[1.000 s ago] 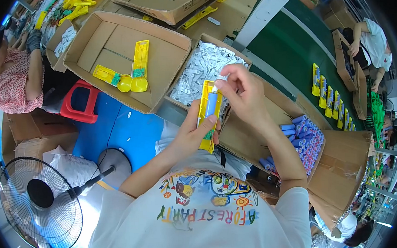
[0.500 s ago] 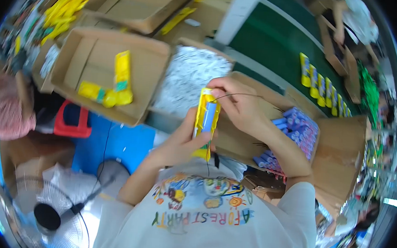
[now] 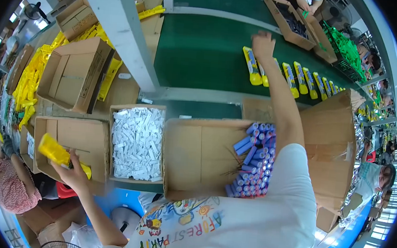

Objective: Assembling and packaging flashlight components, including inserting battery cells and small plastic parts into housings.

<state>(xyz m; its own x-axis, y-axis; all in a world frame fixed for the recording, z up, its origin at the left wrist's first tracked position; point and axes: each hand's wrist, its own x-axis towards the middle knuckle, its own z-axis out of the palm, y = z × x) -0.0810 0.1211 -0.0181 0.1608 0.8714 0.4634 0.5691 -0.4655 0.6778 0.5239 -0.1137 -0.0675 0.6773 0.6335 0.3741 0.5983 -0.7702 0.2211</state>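
Observation:
My left hand (image 3: 74, 174) is closed on a yellow plastic casing (image 3: 54, 149), held over the shallow cardboard box at the left. Another yellow piece (image 3: 85, 170) lies in that box beside my fingers. My right arm stretches far forward over the green belt (image 3: 199, 54). At its end my right hand (image 3: 263, 45) is just past the nearest filled yellow casing (image 3: 252, 70), its fingers slightly apart and nothing visible in them. My forearm partly covers a second casing. More yellow casings with blue-violet cells (image 3: 300, 78) continue the row to the right.
A box of small white strips (image 3: 137, 142) stands in the middle. Right of it, a cardboard box (image 3: 186, 155) holds blue-violet cylindrical cells (image 3: 255, 168) with wires. A grey metal post (image 3: 117, 29) rises ahead at left. Other people sit at left and stand across the belt.
Both hands were together on a yellow casing with a blue cell and wires. Now they are apart: the left over the left box with a yellow casing, the right out on the belt. The view has shifted.

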